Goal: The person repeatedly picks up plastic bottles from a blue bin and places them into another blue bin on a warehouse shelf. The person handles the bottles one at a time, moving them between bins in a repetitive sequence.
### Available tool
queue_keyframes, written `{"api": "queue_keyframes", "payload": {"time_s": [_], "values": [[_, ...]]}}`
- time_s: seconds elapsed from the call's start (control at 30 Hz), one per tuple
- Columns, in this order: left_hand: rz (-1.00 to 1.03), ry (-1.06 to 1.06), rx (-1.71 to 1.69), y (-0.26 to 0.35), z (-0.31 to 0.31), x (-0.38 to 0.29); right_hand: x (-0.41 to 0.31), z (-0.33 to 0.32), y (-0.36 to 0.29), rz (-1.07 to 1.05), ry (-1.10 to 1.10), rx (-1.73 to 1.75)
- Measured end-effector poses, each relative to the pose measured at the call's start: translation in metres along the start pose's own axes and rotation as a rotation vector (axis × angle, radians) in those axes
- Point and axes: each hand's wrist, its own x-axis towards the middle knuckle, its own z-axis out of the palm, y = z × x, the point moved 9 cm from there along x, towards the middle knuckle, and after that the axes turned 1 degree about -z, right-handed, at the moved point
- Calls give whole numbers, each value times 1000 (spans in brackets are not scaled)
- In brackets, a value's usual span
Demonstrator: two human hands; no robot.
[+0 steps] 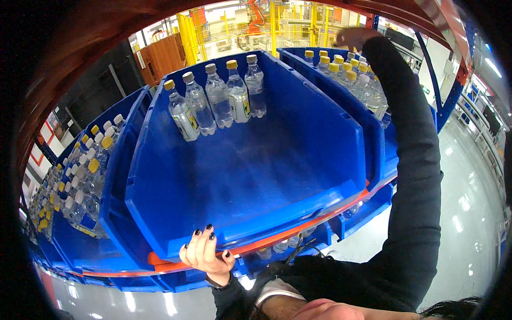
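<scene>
My left hand (204, 254), with dark nail polish, grips the front lip of a large blue plastic bin (248, 160). Its fingers lie over the lip, the thumb beside the orange rail (276, 239). Inside, at the back, several clear plastic bottles stand in a row, among them a yellow-capped bottle (240, 98) with a label and a grey-capped bottle (256, 90). My right arm, in a black sleeve, stretches far forward. The right hand (354, 39) is raised above the right-hand blue bin (334, 94); it is dim and blurred, so its grasp is unclear.
Many capped bottles (352, 76) crowd the right-hand bin. A left-hand bin (116, 208) holds many more, some lying tilted. Lower bins (364, 224) sit beneath the rail. A reddish rack beam (100, 36) arches overhead. Beyond yellow fencing (273, 28) stands an orange robot arm (257, 20).
</scene>
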Motion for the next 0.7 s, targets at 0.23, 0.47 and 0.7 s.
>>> {"api": "queue_keyframes", "payload": {"time_s": [0.23, 0.47, 0.7], "values": [[-24, 20, 5, -1, 0, 1, -16, 86, 35, -61, 103, 244], [-29, 27, -3, 3, -3, 5, -49, 75, 29, -279, 453, 148], [-56, 9, -52, 0, -3, 7, -120, 16, 54, -235, 544, 175]]}}
